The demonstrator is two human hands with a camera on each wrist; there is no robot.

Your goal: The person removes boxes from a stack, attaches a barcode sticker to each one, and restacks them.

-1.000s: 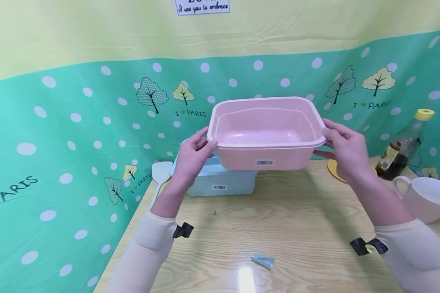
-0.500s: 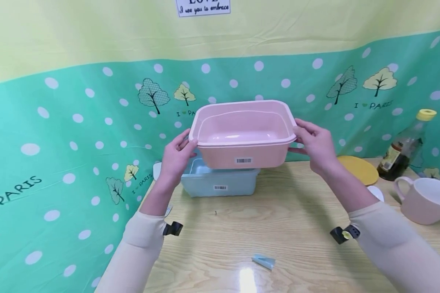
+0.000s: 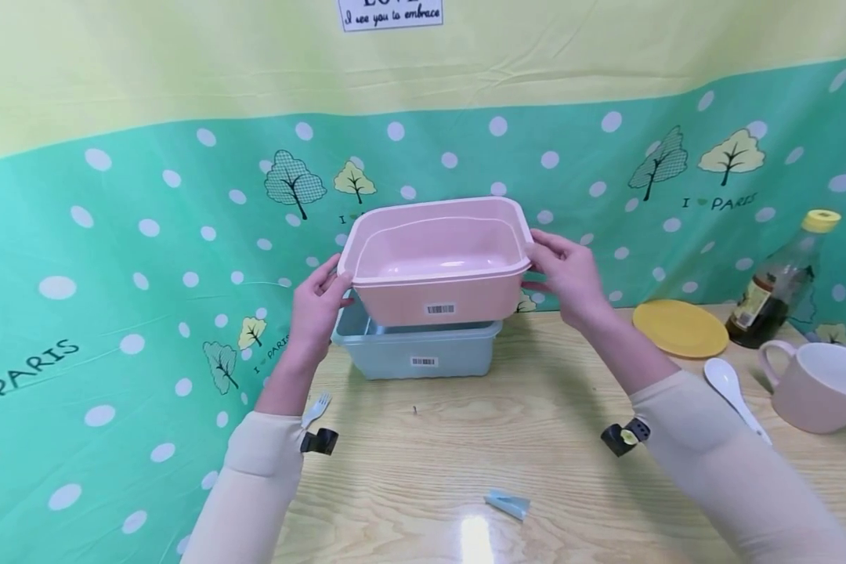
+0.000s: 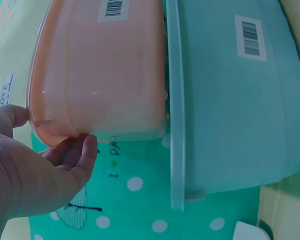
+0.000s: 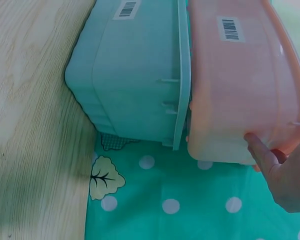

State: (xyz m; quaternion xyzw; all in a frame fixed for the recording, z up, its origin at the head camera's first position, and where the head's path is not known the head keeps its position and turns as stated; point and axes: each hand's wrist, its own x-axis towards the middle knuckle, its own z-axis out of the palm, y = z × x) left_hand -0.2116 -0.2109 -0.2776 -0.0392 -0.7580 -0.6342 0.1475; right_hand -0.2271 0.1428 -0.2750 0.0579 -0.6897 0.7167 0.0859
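A pink rectangular basin (image 3: 437,301) with a barcode label is held up by both hands, just above a light blue basin (image 3: 395,360) on the table. My left hand (image 3: 315,313) grips its left rim, thumb on the rim and fingers beneath, as the left wrist view shows. At the opposite end my right hand (image 3: 567,278) pinches the right rim, with fingers against the wall in the right wrist view. The pink basin's underside lies close to the blue rim; whether they touch I cannot tell. The pink basin's inside shows nothing in it; most of the blue one's inside is hidden.
On the right are a yellow plate (image 3: 680,329), a white spoon (image 3: 733,395), a pink mug (image 3: 821,392) and a dark sauce bottle (image 3: 775,290). A pale fork (image 3: 317,409) lies by the left forearm. A small blue scrap (image 3: 507,503) lies at the front. A patterned curtain hangs behind.
Both hands have carried the pink basin to the left and slightly down, over the blue basin. The spoon, yellow plate and fork have come into fuller view as the arms shifted.
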